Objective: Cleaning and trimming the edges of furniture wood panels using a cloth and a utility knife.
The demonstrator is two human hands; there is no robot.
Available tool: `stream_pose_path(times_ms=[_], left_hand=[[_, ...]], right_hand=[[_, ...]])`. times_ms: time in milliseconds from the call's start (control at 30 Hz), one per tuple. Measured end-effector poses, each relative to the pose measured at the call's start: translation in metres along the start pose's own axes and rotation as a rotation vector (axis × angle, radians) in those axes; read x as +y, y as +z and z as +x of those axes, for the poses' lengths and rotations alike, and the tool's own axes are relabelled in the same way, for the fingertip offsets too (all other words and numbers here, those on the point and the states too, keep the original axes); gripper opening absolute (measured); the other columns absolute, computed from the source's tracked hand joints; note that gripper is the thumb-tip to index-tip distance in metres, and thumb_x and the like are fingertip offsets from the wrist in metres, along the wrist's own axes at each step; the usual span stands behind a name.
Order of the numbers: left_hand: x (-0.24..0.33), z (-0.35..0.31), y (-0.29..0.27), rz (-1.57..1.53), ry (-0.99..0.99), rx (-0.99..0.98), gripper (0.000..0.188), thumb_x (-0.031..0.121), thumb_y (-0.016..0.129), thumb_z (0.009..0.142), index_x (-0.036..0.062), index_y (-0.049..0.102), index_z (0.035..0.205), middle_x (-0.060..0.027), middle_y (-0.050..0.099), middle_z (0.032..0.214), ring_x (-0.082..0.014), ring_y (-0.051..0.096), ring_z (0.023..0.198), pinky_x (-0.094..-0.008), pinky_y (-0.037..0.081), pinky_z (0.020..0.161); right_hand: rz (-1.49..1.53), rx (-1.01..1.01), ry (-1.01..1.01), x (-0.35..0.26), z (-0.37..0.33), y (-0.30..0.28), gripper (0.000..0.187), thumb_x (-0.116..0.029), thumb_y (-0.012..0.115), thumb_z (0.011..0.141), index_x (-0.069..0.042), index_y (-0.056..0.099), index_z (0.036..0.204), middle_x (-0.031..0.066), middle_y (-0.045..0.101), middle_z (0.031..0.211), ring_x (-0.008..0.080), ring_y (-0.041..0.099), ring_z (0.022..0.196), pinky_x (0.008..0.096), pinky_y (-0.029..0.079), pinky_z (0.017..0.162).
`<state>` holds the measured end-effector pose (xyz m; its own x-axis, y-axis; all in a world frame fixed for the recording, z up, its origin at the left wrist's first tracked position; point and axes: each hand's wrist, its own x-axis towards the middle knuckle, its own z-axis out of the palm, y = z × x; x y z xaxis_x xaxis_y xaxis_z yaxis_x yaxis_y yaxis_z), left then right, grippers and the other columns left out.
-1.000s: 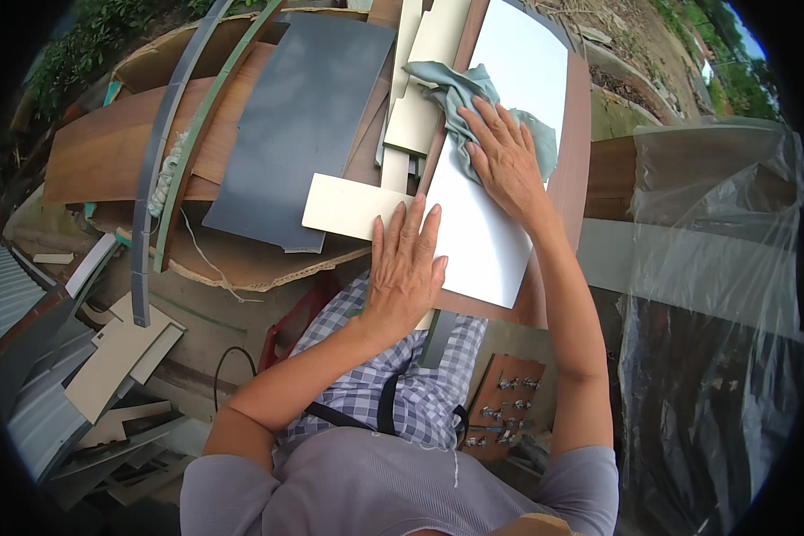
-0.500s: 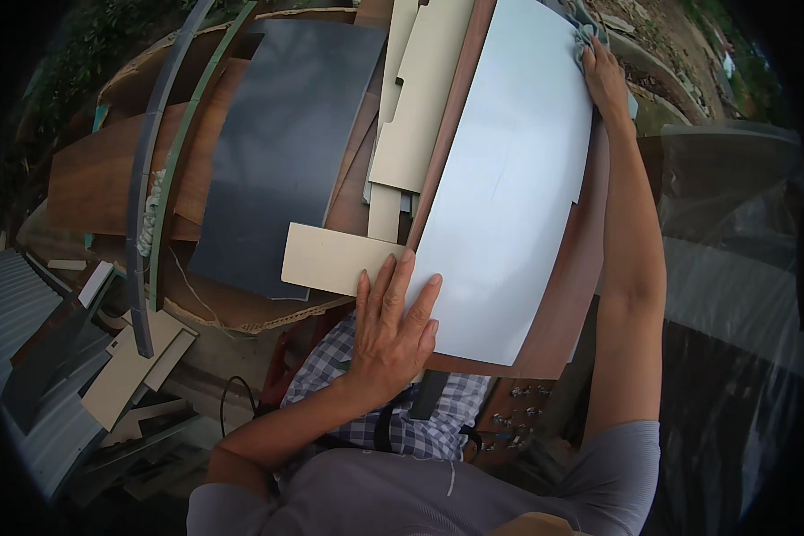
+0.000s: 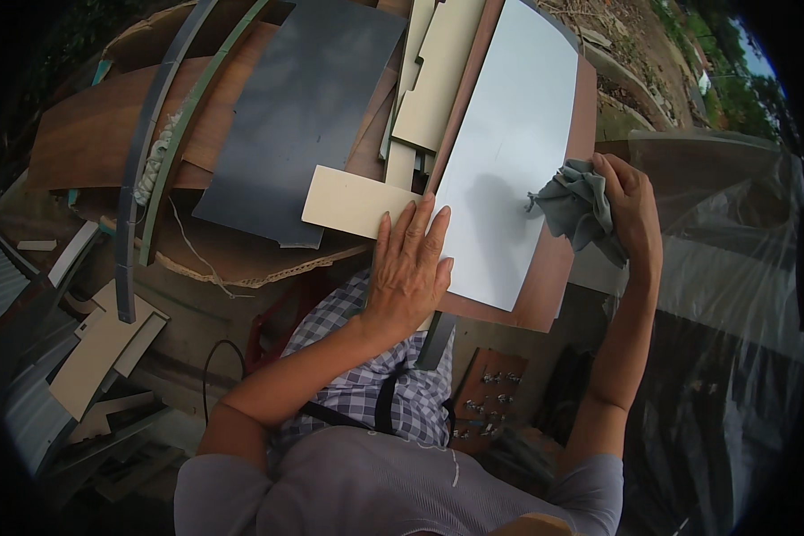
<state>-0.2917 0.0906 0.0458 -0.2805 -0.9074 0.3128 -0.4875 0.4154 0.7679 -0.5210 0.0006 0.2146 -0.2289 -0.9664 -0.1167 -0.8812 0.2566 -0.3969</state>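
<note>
A pale, glossy white panel (image 3: 509, 134) lies on a larger reddish-brown board (image 3: 536, 295), slanting away from me. My left hand (image 3: 409, 263) rests flat with fingers stretched, its tips at the panel's near left edge and beside a short cream board (image 3: 348, 204). A crumpled grey-green cloth (image 3: 579, 204) hangs from my right hand (image 3: 632, 201), which pinches it above the panel's right edge. The cloth throws a soft shadow on the white surface. Notched cream strips (image 3: 429, 85) lie along the panel's left side.
Left of the strips is a dark grey panel (image 3: 299, 116), then brown boards (image 3: 94, 125) and two long curved strips, one green (image 3: 183, 125). Cut offcuts (image 3: 98, 353) lie low at the left. Clear plastic sheeting (image 3: 732, 268) covers things at the right. A board with metal fittings (image 3: 487, 397) sits below.
My right hand has come back from the panel's far right corner toward me, lifting the cloth off the surface. My left hand stays at the near left edge.
</note>
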Motion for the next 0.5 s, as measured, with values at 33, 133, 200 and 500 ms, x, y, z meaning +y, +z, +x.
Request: stream_pose_path(times_ms=[33,133,200,500], left_hand=[[-0.001,0.000,0.000,-0.009,0.001,0.013,0.065,0.012,0.056,0.085,0.0024,0.026,0.142,-0.0203,0.028,0.145,-0.0357,0.031,0.133,-0.0581,0.021,0.108],[-0.001,0.000,-0.001,-0.023,0.015,0.036,0.067,0.012,0.057,0.084,0.0023,0.024,0.142,-0.0207,0.029,0.144,-0.0353,0.032,0.132,-0.0568,0.020,0.109],[0.000,0.000,-0.001,-0.051,0.017,0.041,0.067,0.012,0.056,0.084,0.0016,0.023,0.142,-0.0211,0.030,0.143,-0.0356,0.032,0.132,-0.0568,0.020,0.109],[-0.007,-0.003,0.000,-0.239,-0.012,0.124,0.067,0.008,0.050,0.084,-0.0029,0.018,0.143,-0.0273,0.027,0.142,-0.0415,0.029,0.132,-0.0496,0.021,0.111]], right_hand=[[-0.016,-0.065,-0.021,-0.016,-0.014,0.007,0.038,-0.033,0.052,0.092,0.003,0.064,0.091,0.0163,0.062,0.071,0.0214,0.056,0.066,0.0337,0.045,0.069],[0.037,-0.080,-0.178,-0.026,-0.031,0.050,0.037,-0.032,0.051,0.094,-0.001,0.058,0.113,0.0186,0.061,0.100,0.0286,0.060,0.086,0.0361,0.046,0.077],[0.045,0.005,-0.292,-0.028,-0.043,0.084,0.038,-0.026,0.051,0.094,-0.006,0.051,0.126,0.0204,0.048,0.124,0.0347,0.055,0.104,0.0404,0.045,0.088],[-0.095,0.137,-0.629,-0.026,-0.083,0.150,0.054,-0.006,0.064,0.075,-0.016,0.054,0.128,0.0147,0.041,0.135,0.0339,0.043,0.123,0.0501,0.037,0.101]])
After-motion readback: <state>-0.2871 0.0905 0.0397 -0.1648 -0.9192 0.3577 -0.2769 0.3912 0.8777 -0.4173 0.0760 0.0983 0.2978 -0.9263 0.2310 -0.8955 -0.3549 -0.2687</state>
